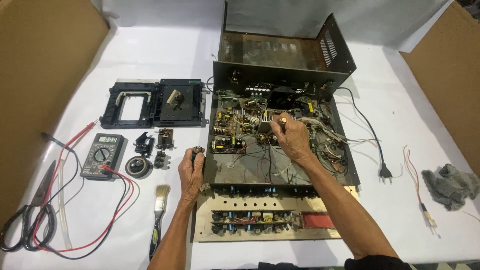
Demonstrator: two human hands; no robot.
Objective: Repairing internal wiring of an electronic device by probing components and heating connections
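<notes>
Reaching into the opened amplifier chassis (pixel 280 145) at the centre of the frame, the right hand (pixel 292 140) pinches a small brass-tipped part (pixel 283 120) between thumb and fingertips, just above the crowded circuit boards (pixel 235 127). The left hand (pixel 192 170) rests at the chassis's left edge, its grip closed around a small dark cylindrical part (pixel 197 150). The step in hand looks like working a component loose among the wiring. Any further move there calls for a steady, narrow pinch, since loose wires lie all around. A digital multimeter (pixel 102 156), scissors (pixel 30 215) and a paintbrush (pixel 159 215) lie on the white worktop (pixel 390 210) at lower left.
</notes>
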